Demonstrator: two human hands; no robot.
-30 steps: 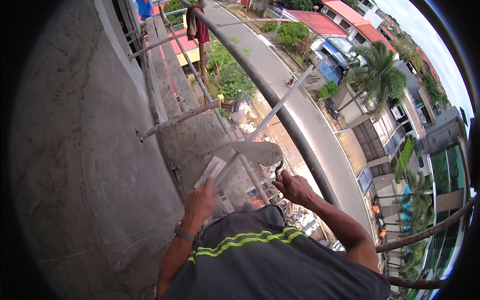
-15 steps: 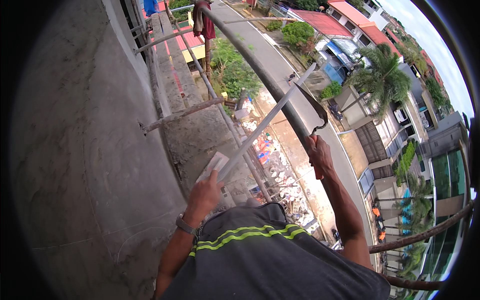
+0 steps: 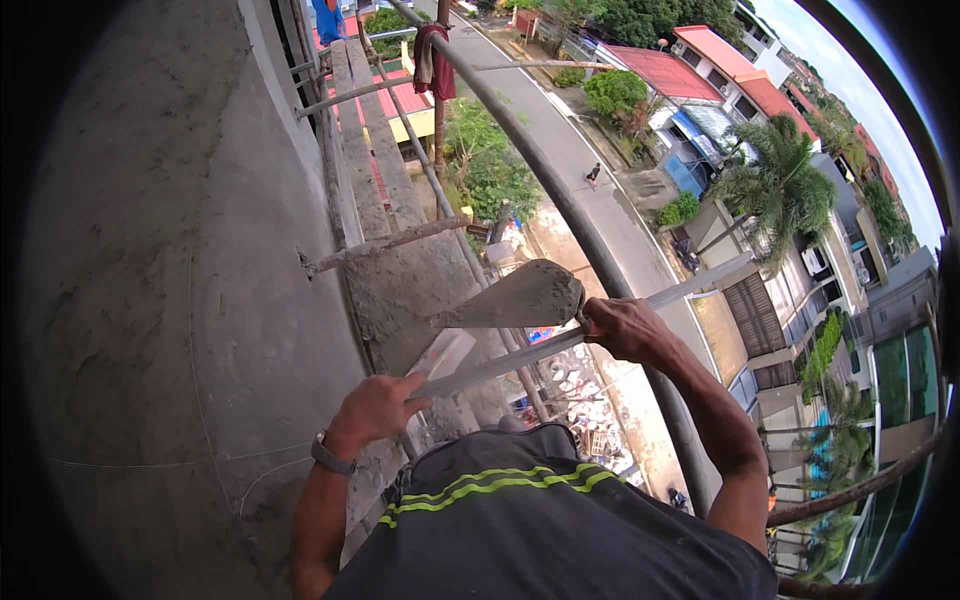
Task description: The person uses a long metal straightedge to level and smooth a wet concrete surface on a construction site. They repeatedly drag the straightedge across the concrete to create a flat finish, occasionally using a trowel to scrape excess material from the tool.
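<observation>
Head view: the left hand (image 3: 380, 408) has its fingers curled round the near end of a long bar (image 3: 500, 363), gripping it. A pale flat piece (image 3: 445, 354) sits just past those fingertips, alongside the bar; can't tell if the same fingers hold it too. The bar slants away to the right of the left fingers, passes at the right hand (image 3: 625, 330) and sticks out beyond its knuckles. Can't tell whether the right fingers touch it.

Right fingers are closed on the handle end of a trowel (image 3: 525, 298); handle mostly hidden in the fist. Blade lies left of the right fingers, smeared grey, wide end nearest them, tip reaching back above the pale flat piece, beyond the left fingertips.

Left of the left fingers: grey wall (image 3: 150, 300). Watch (image 3: 333, 455) on the wrist just behind them. Beyond the left fingers, a mortar-covered ledge (image 3: 400, 285), with a short rusty pole (image 3: 390, 245) farther off. A thick rail (image 3: 560, 185) runs just beyond the right fingers and down under that arm. Rubble (image 3: 575, 390) shows far below, between the two hands.
</observation>
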